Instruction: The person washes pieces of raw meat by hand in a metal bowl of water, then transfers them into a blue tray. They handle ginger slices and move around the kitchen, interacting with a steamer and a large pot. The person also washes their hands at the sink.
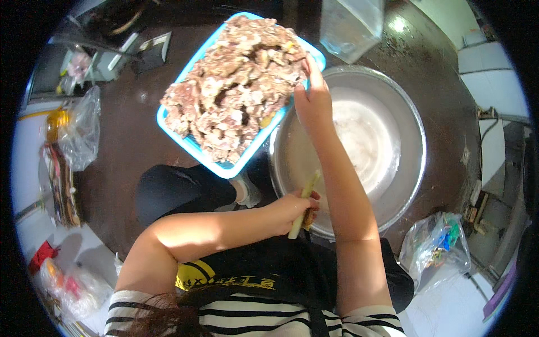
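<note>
My left hand (297, 210) is closed around a pale green stalk (310, 185), perhaps lemongrass, over the near left rim of a wide metal basin (414, 168). Something brownish-yellow (309, 220) shows beneath the fingers of that hand. My right hand (313, 97) reaches forward to the right side of a light blue plastic basket (248, 158). Heaped inside the basket is raw, pale pink meat (236, 84) in strips or pieces. The right fingertips are at the meat's edge by the rim; whether they grip a piece is hidden.
A clear plastic bag (353, 29) lies beyond the basin. Another clear bag (82, 130) lies at left beside a bottle of yellow liquid (57, 122). At lower right sits a bag with coloured items (440, 248). My bent knee (181, 189) is below the basket.
</note>
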{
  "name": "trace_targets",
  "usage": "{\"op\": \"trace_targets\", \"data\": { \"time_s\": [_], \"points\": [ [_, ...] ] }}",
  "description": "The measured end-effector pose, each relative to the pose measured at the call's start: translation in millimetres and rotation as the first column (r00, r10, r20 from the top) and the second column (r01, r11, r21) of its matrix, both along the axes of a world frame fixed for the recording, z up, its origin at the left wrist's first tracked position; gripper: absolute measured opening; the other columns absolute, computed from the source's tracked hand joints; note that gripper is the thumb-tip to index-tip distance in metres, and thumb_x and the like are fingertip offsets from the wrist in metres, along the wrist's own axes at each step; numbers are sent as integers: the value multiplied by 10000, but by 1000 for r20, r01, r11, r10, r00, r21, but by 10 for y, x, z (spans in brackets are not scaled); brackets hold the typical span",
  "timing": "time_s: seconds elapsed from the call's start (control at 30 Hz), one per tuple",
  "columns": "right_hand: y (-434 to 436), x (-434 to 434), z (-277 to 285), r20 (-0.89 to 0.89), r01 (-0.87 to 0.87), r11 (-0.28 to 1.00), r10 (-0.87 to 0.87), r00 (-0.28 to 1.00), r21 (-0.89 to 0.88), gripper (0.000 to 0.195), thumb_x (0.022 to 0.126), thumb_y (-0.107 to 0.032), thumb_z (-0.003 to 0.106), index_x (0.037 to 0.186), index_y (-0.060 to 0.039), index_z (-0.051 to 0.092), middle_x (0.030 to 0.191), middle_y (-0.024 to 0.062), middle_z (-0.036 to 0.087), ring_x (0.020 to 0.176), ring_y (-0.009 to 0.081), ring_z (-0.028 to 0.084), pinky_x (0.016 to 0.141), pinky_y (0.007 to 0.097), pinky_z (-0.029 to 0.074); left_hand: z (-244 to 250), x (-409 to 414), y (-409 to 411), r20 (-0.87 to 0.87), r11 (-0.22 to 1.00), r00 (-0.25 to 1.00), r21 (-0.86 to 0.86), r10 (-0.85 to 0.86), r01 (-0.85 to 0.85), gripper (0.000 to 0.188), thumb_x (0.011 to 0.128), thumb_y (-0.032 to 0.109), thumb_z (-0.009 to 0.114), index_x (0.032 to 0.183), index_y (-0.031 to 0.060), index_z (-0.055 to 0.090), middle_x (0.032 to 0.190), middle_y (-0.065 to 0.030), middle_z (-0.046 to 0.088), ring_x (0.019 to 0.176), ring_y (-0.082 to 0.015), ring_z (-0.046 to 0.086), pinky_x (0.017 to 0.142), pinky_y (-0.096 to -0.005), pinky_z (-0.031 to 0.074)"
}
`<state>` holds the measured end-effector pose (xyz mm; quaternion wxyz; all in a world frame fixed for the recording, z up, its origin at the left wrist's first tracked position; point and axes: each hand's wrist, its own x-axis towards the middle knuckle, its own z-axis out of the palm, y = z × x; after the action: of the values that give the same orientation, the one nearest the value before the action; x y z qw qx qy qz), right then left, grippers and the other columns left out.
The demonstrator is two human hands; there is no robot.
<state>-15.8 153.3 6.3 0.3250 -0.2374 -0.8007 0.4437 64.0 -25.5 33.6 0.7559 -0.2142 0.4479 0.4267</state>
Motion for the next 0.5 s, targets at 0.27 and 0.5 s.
{"op": "trace_targets", "data": {
  "time_s": [0.27,0.5],
  "points": [
    [118,1098,-1031,90,266,842,-254,963,-469,481,837,22,407,1309,-63,385,1222,115,495,1082,202,498,958,319,358,-125,-87,26,-31,992,998,-108,-62,58,271,862,120,521,1105,88,403,925,-94,498,744,-167,523,607,-284,476],
    [246,1775,-2094,345,364,782,-203,916,-506,417,862,-5,436,1276,-42,419,1215,135,505,1076,218,509,906,305,405,-200,-128,192,8,965,992,-232,-125,124,265,876,132,525,1110,117,402,951,-74,496,804,-173,524,645,-297,479]
  ]
}}
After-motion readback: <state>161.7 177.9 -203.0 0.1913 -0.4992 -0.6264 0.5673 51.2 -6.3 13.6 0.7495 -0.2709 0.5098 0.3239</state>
